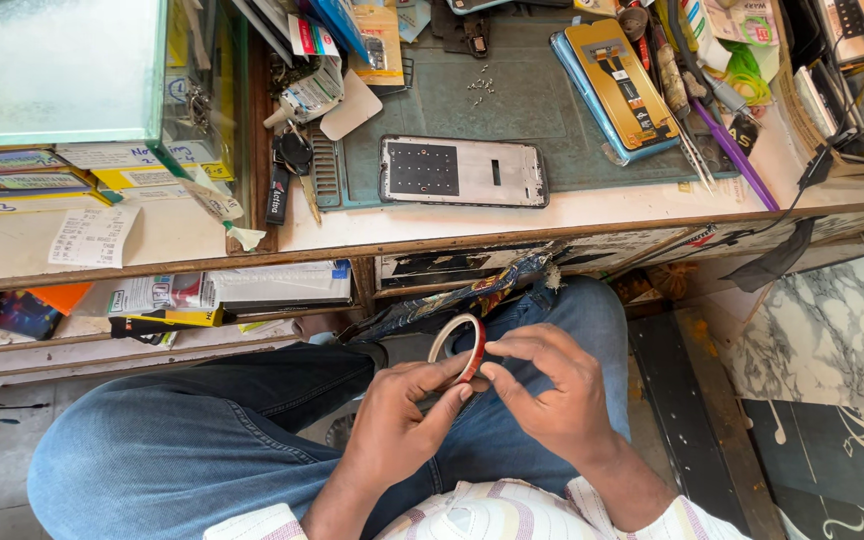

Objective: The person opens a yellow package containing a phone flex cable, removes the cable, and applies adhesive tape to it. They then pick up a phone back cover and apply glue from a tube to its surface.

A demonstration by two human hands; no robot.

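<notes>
Head view: tape roll (457,345) between fingers (500,350).

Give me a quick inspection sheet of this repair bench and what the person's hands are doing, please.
Surface: a green work mat on a worn wooden bench.
Job's things: a thin roll of red tape, held over the lap; a bare phone frame lies flat on the mat.
Clutter: tiny screws, a phone with a yellow back, a purple-handled tool, keys, small boxes at the left.
Hands: left hand grips the roll; right hand has fingertips at its edge.
Cables: a black cable at the right.
Surroundings: a shelf under the bench with packets, marble-pattern floor, blue jeans.
</notes>
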